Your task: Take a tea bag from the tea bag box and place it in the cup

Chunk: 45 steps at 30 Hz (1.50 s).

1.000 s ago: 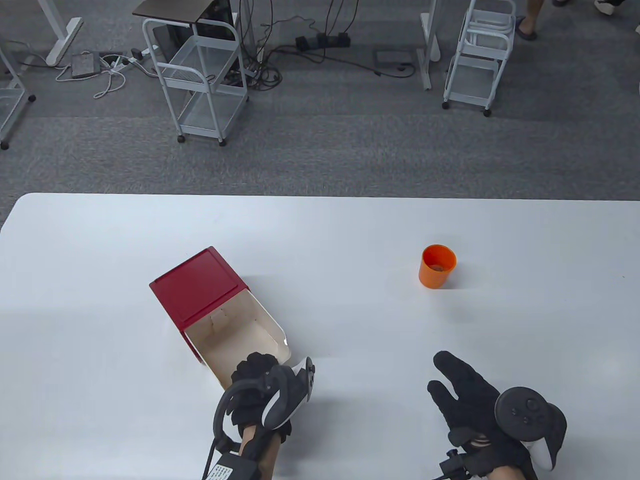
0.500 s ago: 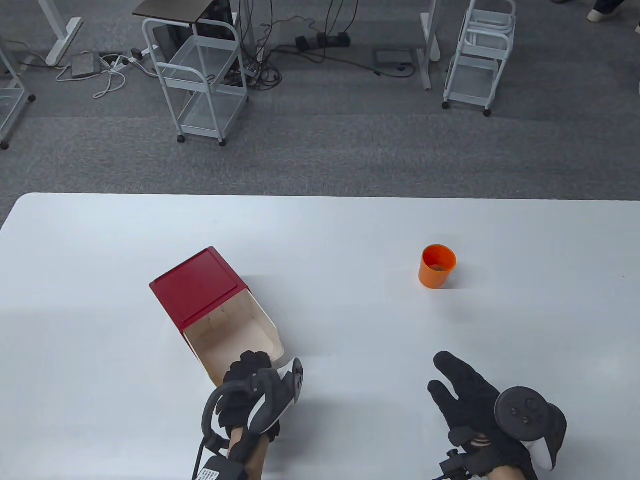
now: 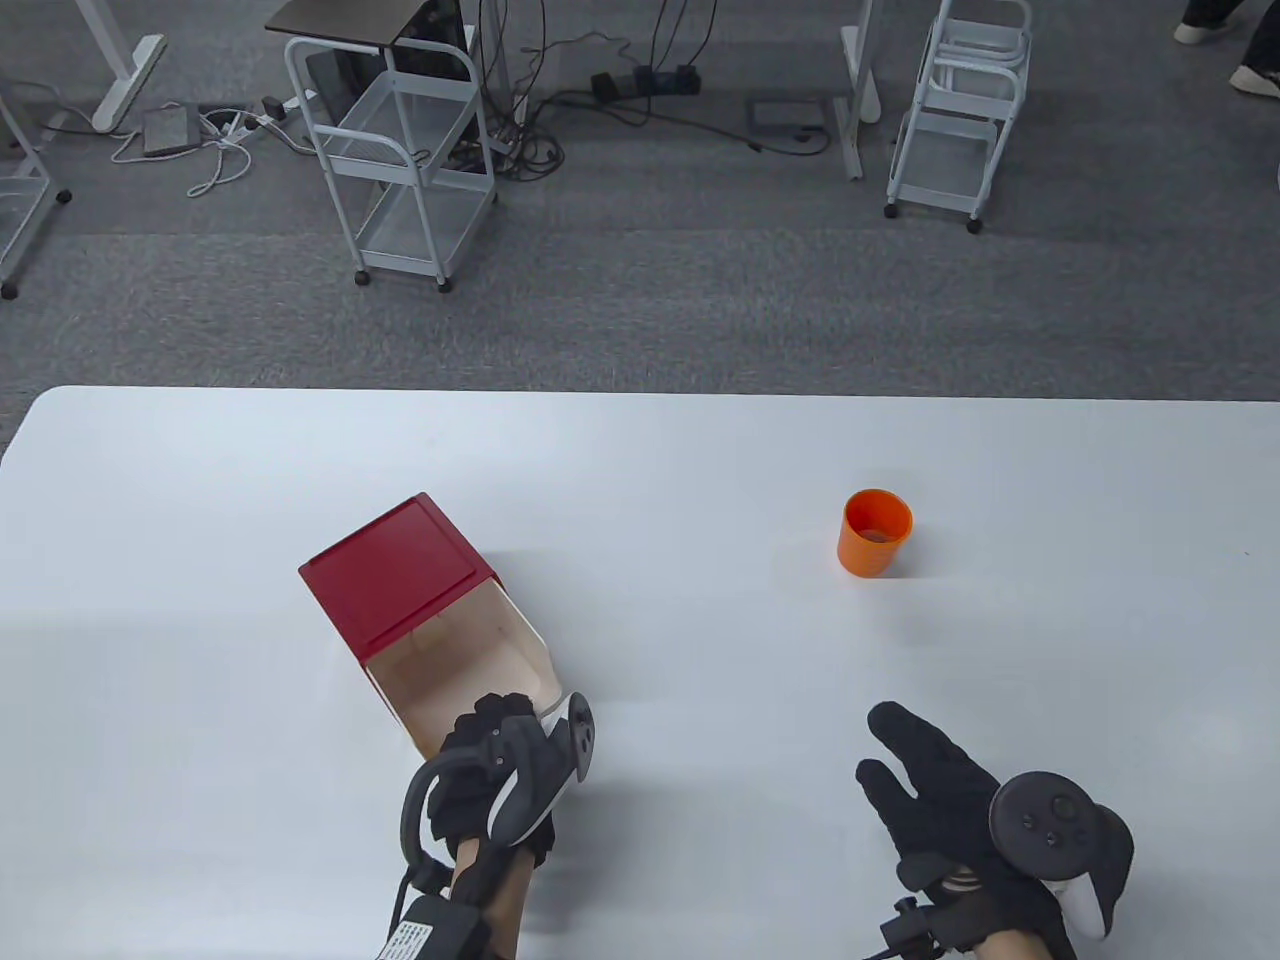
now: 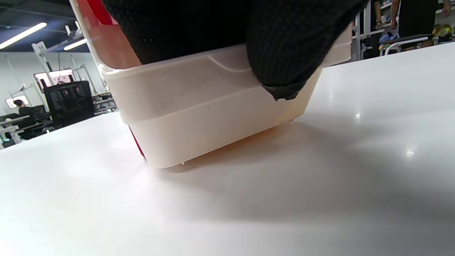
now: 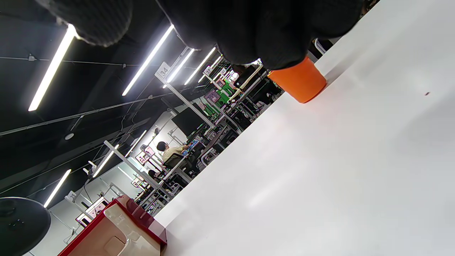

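Observation:
The tea bag box (image 3: 395,575) has a red shell and a cream tilt-out bin (image 3: 470,675), which stands partly open toward me. I see no tea bag in the bin. My left hand (image 3: 500,712) grips the bin's front rim; in the left wrist view its fingers (image 4: 284,46) hang over the rim of the bin (image 4: 199,117). The orange cup (image 3: 875,535) stands upright to the right, with something brownish at its bottom. My right hand (image 3: 885,745) rests open and empty on the table, well short of the cup (image 5: 302,81).
The white table (image 3: 700,470) carries only the box and the cup. The box also shows in the right wrist view (image 5: 117,227). Metal carts (image 3: 400,150) and cables lie on the floor beyond the far edge.
My left hand has moved left and slightly forward on the bin's front rim, and the cream bin has swung further into the red shell. The right hand and cup have not moved.

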Each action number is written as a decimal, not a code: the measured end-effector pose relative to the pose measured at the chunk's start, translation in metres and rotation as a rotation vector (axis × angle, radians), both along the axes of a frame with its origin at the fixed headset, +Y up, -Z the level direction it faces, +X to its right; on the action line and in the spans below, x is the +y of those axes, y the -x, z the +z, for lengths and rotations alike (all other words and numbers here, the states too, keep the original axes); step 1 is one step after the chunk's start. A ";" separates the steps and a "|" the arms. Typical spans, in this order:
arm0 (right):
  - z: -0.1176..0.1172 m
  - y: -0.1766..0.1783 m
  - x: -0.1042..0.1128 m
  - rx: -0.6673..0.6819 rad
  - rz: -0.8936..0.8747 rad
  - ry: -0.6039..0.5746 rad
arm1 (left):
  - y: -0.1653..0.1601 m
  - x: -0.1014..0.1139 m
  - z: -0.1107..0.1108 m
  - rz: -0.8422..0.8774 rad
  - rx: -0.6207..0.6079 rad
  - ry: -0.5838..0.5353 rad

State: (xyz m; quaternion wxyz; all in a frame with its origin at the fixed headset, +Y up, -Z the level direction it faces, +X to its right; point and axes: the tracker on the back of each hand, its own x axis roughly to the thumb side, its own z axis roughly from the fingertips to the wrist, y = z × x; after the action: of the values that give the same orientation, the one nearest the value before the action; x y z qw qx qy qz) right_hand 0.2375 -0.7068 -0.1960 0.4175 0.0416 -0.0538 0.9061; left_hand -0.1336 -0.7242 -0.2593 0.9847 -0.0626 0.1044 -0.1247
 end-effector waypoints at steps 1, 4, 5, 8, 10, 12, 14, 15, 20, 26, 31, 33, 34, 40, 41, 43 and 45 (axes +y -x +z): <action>0.000 0.000 0.000 0.000 0.000 0.001 | 0.001 0.000 -0.002 0.001 0.009 0.004; 0.000 0.000 0.000 -0.003 0.002 0.005 | 0.005 0.001 -0.005 0.031 0.044 0.008; 0.000 0.000 0.000 -0.005 0.003 0.005 | 0.006 0.001 -0.006 0.038 0.049 0.011; 0.000 -0.001 0.000 -0.008 0.001 0.007 | 0.009 0.002 -0.010 0.032 0.055 0.009; -0.001 -0.001 0.000 -0.009 0.002 0.008 | 0.010 0.001 -0.011 0.045 0.069 0.010; -0.001 -0.001 0.000 -0.009 0.002 0.010 | 0.011 0.000 -0.013 0.040 0.051 0.008; -0.001 -0.001 0.000 -0.009 0.003 0.010 | 0.012 0.002 -0.014 0.030 0.069 0.010; -0.001 -0.001 0.001 -0.009 0.003 0.008 | 0.012 0.002 -0.015 0.041 0.077 0.008; -0.001 -0.001 0.001 -0.011 0.004 0.003 | 0.016 0.003 -0.021 0.046 0.095 0.012; -0.001 -0.001 0.001 -0.013 0.006 0.003 | 0.019 0.003 -0.027 0.057 0.117 0.004; -0.001 -0.001 0.001 -0.014 0.004 0.006 | 0.023 0.004 -0.031 0.056 0.127 -0.001; -0.002 -0.001 0.001 -0.014 0.005 0.008 | 0.025 0.005 -0.033 0.072 0.140 0.000; -0.002 -0.001 0.001 -0.014 0.005 0.008 | 0.025 0.005 -0.035 0.076 0.129 -0.003; -0.002 -0.001 0.001 -0.016 0.008 0.013 | 0.029 0.006 -0.041 0.071 0.132 -0.013; -0.002 -0.001 0.001 -0.016 0.008 0.013 | 0.030 0.006 -0.042 0.058 0.147 -0.017; -0.003 -0.001 0.001 -0.016 0.009 0.015 | 0.031 0.007 -0.043 0.067 0.157 -0.019; -0.003 -0.001 0.001 -0.016 0.009 0.015 | 0.032 0.007 -0.044 0.071 0.166 -0.022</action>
State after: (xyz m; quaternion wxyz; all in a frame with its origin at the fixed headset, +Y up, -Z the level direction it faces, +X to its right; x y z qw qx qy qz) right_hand 0.2387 -0.7057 -0.1988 0.4132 0.0314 -0.0503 0.9087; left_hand -0.1657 -0.7173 -0.3037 0.9770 -0.0655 0.1850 -0.0830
